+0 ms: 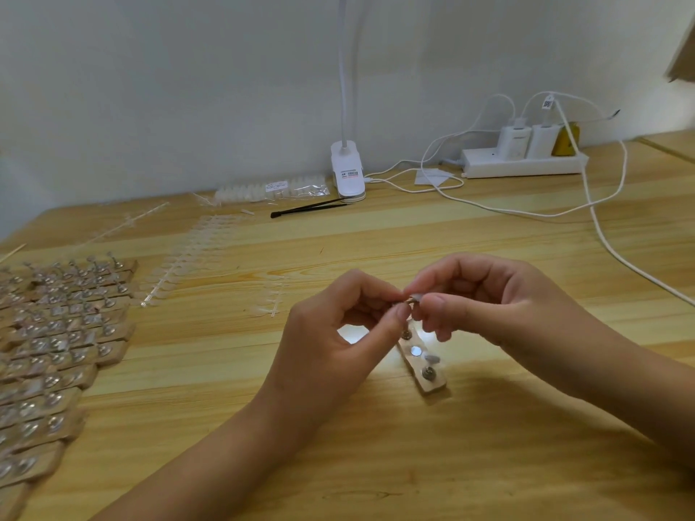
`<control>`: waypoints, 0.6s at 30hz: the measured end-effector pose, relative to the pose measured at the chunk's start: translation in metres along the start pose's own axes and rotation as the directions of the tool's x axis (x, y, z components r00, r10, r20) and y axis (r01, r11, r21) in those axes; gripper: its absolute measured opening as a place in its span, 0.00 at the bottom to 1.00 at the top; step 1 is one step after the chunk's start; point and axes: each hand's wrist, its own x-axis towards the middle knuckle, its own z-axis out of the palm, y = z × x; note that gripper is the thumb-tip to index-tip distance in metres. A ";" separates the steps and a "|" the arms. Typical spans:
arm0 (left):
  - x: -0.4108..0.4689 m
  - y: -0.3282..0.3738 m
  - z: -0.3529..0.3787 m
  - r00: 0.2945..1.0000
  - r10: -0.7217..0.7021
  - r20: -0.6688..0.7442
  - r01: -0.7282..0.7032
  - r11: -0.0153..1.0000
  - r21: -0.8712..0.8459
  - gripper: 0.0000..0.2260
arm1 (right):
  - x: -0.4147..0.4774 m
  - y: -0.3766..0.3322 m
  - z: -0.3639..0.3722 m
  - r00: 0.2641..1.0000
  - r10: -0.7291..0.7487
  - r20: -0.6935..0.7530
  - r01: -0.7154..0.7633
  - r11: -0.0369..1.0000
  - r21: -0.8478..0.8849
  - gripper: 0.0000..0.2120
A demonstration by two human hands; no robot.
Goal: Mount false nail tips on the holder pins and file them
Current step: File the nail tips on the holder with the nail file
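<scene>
Mounting appears to be the step in hand. At frame centre the left hand [338, 332] and right hand [489, 298] meet, and both pinch a small nail tip [413, 298] above the far end of the wooden holder [428, 381], which lies on the desk [489, 227]. The tip is pale and mostly hidden. The next move calls for seating it squarely on a pin [428, 372].

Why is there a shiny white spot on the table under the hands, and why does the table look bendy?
Head view: glare from a light overhead, likely the clip lamp, whitens the table between the left hand and right hand, which pinch a nail tip, and the holder strip. Head view: the wide lens bows the table's far edge.
</scene>
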 end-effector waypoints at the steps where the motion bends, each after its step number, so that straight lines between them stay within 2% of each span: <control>1: 0.000 0.000 0.000 1.000 -0.001 0.015 0.001 1.000 -0.003 0.05 | 0.000 0.000 -0.001 1.000 -0.017 -0.004 0.017 0.999 -0.042 0.06; 4: 0.001 -0.003 -0.001 0.999 0.004 0.046 -0.005 1.000 0.025 0.05 | 0.000 0.000 -0.005 0.995 -0.104 0.004 0.101 0.958 -0.268 0.06; 6: 0.002 -0.005 -0.002 0.998 0.003 0.057 -0.006 0.998 0.056 0.05 | 0.000 0.001 -0.008 0.976 -0.212 0.052 0.208 0.831 -0.517 0.06; 8: 0.003 -0.007 -0.003 0.997 0.023 0.072 -0.030 0.994 0.105 0.05 | 0.001 0.003 -0.009 0.948 -0.303 0.099 0.296 0.718 -0.630 0.06; 10: 0.003 -0.008 -0.002 0.997 0.036 0.074 -0.044 0.993 0.110 0.04 | 0.001 0.003 -0.010 0.928 -0.363 0.077 0.328 0.703 -0.632 0.06; 12: 0.002 -0.007 0.000 0.998 0.008 0.067 -0.011 0.999 0.041 0.03 | 0.000 0.004 -0.009 0.921 -0.389 0.018 0.328 0.752 -0.572 0.07; 15: 0.000 -0.006 0.001 0.996 -0.042 0.079 0.047 0.997 -0.065 0.03 | -0.002 0.004 -0.004 0.929 -0.364 -0.065 0.301 0.848 -0.435 0.08; 18: 0.000 -0.005 0.002 0.995 -0.041 0.092 0.049 0.995 -0.083 0.03 | -0.003 0.004 0.000 0.933 -0.345 -0.100 0.280 0.873 -0.399 0.09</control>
